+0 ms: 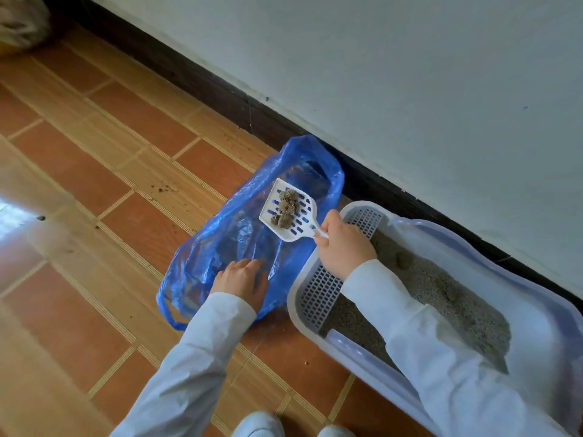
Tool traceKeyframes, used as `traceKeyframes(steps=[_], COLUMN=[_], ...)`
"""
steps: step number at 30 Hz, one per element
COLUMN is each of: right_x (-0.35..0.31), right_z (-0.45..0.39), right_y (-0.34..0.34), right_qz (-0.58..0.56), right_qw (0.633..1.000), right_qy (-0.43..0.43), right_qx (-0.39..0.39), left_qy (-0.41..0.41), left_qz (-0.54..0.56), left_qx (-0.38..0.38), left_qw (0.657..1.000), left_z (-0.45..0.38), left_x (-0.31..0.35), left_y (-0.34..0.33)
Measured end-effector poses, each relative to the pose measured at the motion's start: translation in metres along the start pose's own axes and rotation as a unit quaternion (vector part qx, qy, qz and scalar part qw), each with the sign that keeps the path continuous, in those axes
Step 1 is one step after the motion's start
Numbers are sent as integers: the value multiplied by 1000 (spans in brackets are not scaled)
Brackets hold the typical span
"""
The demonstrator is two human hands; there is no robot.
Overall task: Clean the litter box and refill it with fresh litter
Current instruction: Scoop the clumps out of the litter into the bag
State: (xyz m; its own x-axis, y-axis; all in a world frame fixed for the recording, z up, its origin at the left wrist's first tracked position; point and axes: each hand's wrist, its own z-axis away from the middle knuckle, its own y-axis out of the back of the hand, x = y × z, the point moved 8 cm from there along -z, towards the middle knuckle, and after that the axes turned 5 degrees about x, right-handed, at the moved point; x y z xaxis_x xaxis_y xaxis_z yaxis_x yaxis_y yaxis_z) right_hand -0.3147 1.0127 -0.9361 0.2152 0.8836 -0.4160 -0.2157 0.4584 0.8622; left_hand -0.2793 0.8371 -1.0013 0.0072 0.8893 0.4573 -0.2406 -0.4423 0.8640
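The right hand [342,244] gripped the handle of a white slotted plastic litter scoop [288,211], fingers clenched around it. The scoop was held level above the open mouth of a translucent blue plastic bag [220,234], and several grey-brown clumps of soiled litter [287,208] lay on its blade. The left hand [243,282] rested on the near part of the bag, fingers extended and pressing the plastic to the floor. The bag lay on the orange-brown tiled floor [104,171], just beside the left end of a pale lavender plastic litter box [315,298]. The box stood along the dark skirting board [220,93] of a white wall. It contained grey granular litter [441,288] and had a white grid panel at its left end. Loose granules were scattered over the tiles.
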Motion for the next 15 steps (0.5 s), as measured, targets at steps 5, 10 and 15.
traceKeyframes(steps=[5,10,15], right_x=[-7,-10,-14], right_z=[0,0,3], right_y=[-2,0,6], right_qz=[100,175,217], right_qw=[992,977,964], right_qy=[56,87,105], right_qx=[44,85,111], left_qy=[1,-2,-15], left_qz=[-2,6,26], left_qx=[-15,-13,-4], left_qw=[1000,1000,1000], left_z=[-1,0,3], left_x=[0,3,7], left_y=[-6,-6,-4])
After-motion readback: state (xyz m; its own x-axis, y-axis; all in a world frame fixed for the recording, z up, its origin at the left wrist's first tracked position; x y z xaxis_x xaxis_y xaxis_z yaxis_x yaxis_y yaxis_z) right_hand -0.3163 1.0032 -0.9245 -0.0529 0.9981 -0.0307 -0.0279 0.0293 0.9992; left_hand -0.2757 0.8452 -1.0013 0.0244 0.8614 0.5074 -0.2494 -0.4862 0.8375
